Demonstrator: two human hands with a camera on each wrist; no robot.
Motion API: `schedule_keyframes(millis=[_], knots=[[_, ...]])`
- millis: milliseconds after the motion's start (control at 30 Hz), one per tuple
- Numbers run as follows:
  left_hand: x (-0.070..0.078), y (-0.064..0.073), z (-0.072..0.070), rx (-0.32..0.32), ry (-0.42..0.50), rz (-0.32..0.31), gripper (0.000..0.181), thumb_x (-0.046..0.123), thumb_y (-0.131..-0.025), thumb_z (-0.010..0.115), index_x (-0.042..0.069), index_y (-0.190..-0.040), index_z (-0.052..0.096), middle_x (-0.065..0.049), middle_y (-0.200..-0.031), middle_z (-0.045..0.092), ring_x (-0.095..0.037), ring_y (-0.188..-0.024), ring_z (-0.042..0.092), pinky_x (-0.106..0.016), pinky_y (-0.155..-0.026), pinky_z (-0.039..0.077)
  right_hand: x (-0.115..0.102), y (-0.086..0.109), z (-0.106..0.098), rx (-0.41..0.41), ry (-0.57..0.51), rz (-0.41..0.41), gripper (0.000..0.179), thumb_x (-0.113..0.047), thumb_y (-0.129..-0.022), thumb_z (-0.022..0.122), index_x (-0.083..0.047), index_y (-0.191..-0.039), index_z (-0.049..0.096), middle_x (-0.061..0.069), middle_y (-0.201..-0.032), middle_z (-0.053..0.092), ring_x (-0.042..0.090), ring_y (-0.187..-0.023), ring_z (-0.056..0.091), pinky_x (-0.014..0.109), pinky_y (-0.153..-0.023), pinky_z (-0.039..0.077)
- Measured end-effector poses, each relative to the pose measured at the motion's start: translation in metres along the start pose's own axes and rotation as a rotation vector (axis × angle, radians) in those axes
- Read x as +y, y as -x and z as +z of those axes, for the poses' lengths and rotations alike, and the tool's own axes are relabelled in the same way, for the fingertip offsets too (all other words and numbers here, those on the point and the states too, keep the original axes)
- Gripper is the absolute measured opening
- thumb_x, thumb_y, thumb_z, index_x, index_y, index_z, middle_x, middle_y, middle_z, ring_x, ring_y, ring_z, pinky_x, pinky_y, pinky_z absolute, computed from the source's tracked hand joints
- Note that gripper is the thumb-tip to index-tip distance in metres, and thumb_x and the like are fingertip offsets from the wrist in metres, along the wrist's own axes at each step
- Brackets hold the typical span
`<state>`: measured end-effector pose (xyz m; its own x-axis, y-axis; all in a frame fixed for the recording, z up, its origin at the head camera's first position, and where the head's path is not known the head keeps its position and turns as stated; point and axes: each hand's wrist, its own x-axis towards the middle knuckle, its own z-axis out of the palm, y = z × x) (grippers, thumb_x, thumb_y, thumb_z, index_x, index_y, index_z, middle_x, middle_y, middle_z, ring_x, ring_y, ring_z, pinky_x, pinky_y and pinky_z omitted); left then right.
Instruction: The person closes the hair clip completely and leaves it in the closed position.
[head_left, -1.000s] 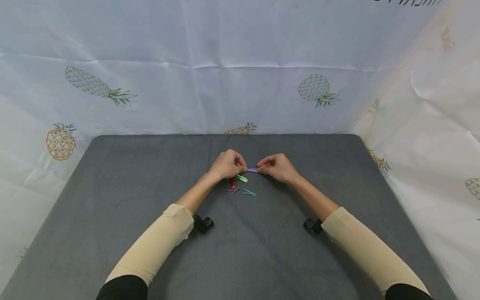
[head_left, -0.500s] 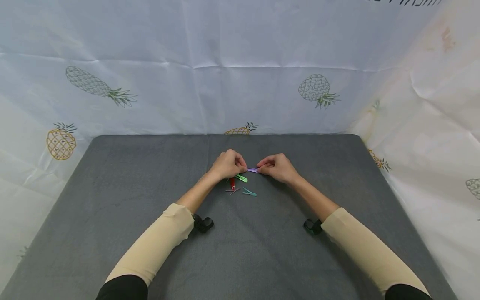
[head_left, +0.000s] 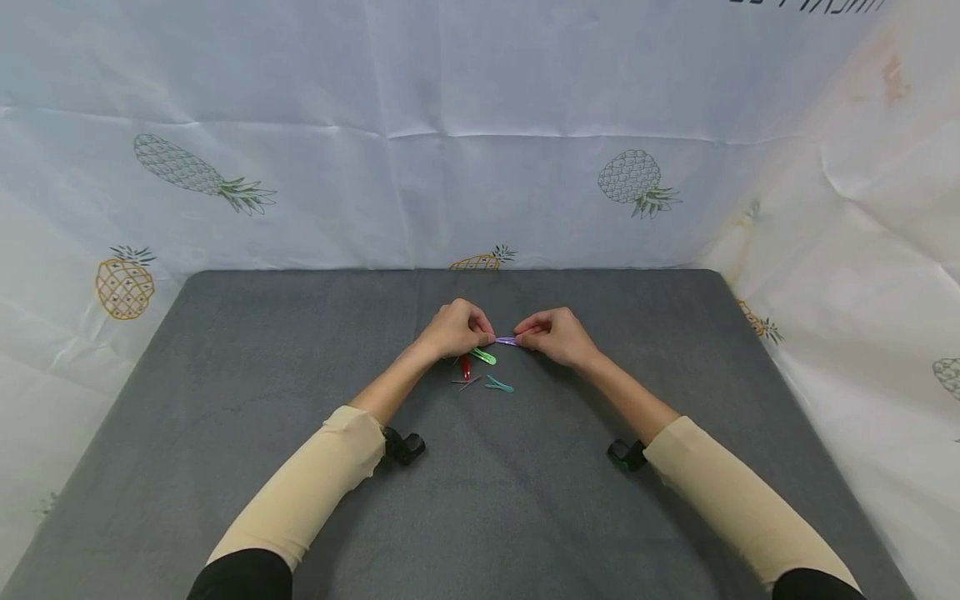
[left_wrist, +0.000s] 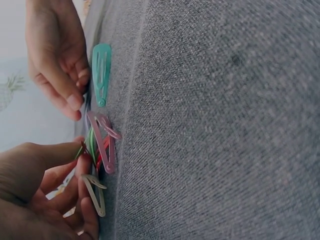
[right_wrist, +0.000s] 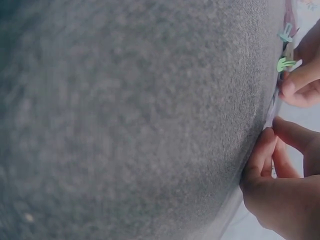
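Over the back middle of the table, a purple snap hair clip (head_left: pixel 506 341) spans between both hands. My left hand (head_left: pixel 456 329) pinches its left end with thumb and fingers. At its other end, my right hand (head_left: pixel 557 333) pinches it the same way. Just below the left hand lie a green hair clip (head_left: pixel 484 357) and a red hair clip (head_left: pixel 466 368), both partly hidden by that hand. A teal hair clip (left_wrist: pixel 101 72) and a pink hair clip (left_wrist: pixel 101 142) show nearer the camera in the left wrist view. Beside them is a beige hair clip (left_wrist: pixel 95 197).
A grey cloth covers the table (head_left: pixel 517 500). Behind it and along the sides hangs a white curtain (head_left: pixel 420 192) printed with pineapples. A black strap-like piece (head_left: pixel 405 447) sticks out at the left wrist, another black piece (head_left: pixel 626 454) at the right.
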<state>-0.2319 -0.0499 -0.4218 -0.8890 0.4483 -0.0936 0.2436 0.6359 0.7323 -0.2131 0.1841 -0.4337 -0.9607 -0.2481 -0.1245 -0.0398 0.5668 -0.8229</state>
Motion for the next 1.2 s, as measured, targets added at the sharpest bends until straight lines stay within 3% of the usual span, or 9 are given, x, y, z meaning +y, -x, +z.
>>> schedule_keyframes(millis=[767, 1200], knots=[[0.001, 0.011, -0.009, -0.063, 0.022, 0.005, 0.012, 0.014, -0.102, 0.076, 0.005, -0.101, 0.085, -0.009, -0.094, 0.083, -0.008, -0.070, 0.061, -0.023, -0.067, 0.047, -0.006, 0.009, 0.001, -0.008, -0.032, -0.049, 0.020, -0.010, -0.101, 0.075, 0.002, -0.115, 0.081, 0.021, -0.104, 0.082, 0.015, -0.081, 0.076, 0.024, -0.073, 0.060], [0.004, 0.022, -0.011, -0.074, 0.043, 0.067, 0.011, 0.013, -0.101, 0.078, 0.005, -0.101, 0.085, -0.010, -0.097, 0.084, -0.008, -0.069, 0.063, -0.024, -0.067, 0.048, -0.017, 0.023, 0.003, -0.063, -0.026, -0.108, 0.021, -0.013, -0.101, 0.076, 0.002, -0.115, 0.081, 0.021, -0.103, 0.081, 0.030, -0.088, 0.077, 0.022, -0.072, 0.057]])
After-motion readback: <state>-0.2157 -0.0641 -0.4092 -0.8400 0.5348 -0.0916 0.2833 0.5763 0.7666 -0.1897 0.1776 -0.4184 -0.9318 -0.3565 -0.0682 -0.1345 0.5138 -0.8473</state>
